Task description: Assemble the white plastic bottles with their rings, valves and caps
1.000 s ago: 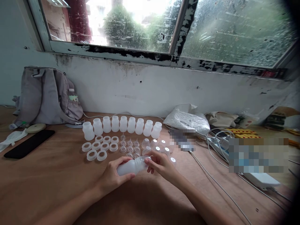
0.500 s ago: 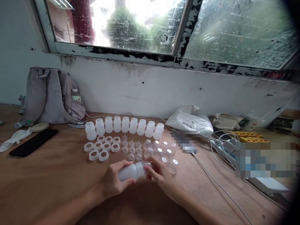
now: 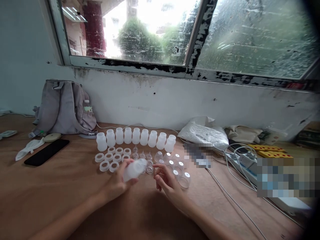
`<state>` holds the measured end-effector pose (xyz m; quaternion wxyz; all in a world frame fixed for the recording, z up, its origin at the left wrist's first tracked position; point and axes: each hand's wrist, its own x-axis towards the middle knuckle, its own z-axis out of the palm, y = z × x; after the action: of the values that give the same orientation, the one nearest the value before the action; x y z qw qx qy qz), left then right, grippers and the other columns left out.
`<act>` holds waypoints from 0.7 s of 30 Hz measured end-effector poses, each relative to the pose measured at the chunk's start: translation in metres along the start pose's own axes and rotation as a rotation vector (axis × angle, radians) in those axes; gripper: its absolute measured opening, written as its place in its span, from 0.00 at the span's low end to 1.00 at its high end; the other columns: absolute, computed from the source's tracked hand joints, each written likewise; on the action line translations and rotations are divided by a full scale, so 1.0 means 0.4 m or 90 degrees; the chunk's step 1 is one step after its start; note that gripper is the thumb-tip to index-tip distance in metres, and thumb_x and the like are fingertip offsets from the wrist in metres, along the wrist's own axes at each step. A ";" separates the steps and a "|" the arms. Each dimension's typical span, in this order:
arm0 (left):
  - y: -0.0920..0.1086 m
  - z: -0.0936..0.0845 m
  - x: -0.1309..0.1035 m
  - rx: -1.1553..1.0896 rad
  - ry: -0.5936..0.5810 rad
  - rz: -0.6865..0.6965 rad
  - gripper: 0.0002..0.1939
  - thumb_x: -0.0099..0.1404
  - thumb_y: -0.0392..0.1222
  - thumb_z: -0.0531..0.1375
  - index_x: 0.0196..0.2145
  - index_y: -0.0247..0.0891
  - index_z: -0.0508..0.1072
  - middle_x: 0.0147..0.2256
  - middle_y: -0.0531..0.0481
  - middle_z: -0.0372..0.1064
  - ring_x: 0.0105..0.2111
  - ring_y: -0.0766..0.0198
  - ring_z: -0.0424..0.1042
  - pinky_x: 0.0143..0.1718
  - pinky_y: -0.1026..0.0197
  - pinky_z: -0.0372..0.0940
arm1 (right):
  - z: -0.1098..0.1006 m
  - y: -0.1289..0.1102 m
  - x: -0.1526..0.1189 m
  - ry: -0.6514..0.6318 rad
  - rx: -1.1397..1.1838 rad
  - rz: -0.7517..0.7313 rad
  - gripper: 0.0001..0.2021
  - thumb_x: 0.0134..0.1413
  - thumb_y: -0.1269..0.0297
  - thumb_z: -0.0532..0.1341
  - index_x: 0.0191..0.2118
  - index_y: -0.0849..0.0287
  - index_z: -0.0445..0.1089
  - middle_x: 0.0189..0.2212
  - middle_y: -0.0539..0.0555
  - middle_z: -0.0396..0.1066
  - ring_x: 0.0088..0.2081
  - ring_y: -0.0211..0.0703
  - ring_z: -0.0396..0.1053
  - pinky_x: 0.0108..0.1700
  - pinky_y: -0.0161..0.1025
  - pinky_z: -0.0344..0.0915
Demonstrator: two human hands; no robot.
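My left hand (image 3: 119,181) is wrapped round a frosted white bottle (image 3: 134,169), tilted with its clear-topped end up to the right. My right hand (image 3: 167,181) is apart from the bottle, fingers curved and spread with nothing between them. Behind the hands stands a curved row of frosted bottles (image 3: 136,136). In front of that row lie several white rings (image 3: 104,165) on the left, several clear nipple-shaped pieces (image 3: 149,170) in the middle, partly hidden by the held bottle, and several clear domed caps (image 3: 183,180) on the right, beside my right hand.
A grey backpack (image 3: 58,108), a black phone (image 3: 47,152) and a crumpled white tissue (image 3: 28,148) are on the left. Against the wall on the right lies a silvery package (image 3: 203,133). White cables, a power strip (image 3: 285,200) and yellow blocks (image 3: 273,151) are farther right.
My right hand has let go of the bottle's clear end. The bottle, in my left hand, has moved slightly left and up and tilts more steeply. The camera view has shifted a little.
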<state>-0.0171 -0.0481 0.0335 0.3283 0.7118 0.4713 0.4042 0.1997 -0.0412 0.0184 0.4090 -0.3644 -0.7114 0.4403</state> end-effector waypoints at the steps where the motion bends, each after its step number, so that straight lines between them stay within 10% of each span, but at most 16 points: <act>1: -0.008 -0.030 0.005 -0.022 0.049 -0.004 0.25 0.52 0.46 0.60 0.46 0.40 0.59 0.43 0.46 0.64 0.40 0.57 0.66 0.39 0.58 0.62 | 0.003 0.003 -0.001 -0.003 -0.025 -0.004 0.14 0.56 0.54 0.50 0.45 0.54 0.55 0.27 0.47 0.57 0.22 0.32 0.58 0.23 0.32 0.60; 10: -0.159 -0.320 0.070 -0.018 0.417 -0.069 0.26 0.46 0.46 0.64 0.41 0.35 0.60 0.41 0.49 0.65 0.41 0.57 0.67 0.42 0.58 0.63 | 0.030 0.023 0.002 -0.017 -0.153 -0.003 0.13 0.57 0.55 0.49 0.41 0.57 0.60 0.22 0.47 0.58 0.21 0.33 0.59 0.23 0.31 0.60; 15: -0.261 -0.337 0.077 -0.021 0.429 -0.122 0.27 0.45 0.46 0.64 0.40 0.34 0.60 0.40 0.47 0.64 0.42 0.55 0.66 0.39 0.59 0.63 | 0.032 0.034 0.003 -0.006 -0.159 -0.005 0.13 0.57 0.55 0.49 0.42 0.58 0.60 0.22 0.47 0.59 0.21 0.33 0.59 0.23 0.31 0.60; 21: -0.270 -0.329 0.068 -0.007 0.396 -0.113 0.25 0.49 0.47 0.62 0.41 0.36 0.58 0.40 0.51 0.63 0.42 0.58 0.64 0.39 0.63 0.63 | 0.032 0.033 0.004 -0.012 -0.176 -0.003 0.14 0.56 0.53 0.49 0.41 0.57 0.60 0.21 0.47 0.58 0.21 0.34 0.59 0.24 0.31 0.60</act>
<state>-0.1709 0.0254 0.0094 0.2064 0.5085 0.6070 0.5748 0.1898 -0.0394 0.0031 0.3493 -0.4114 -0.7700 0.3404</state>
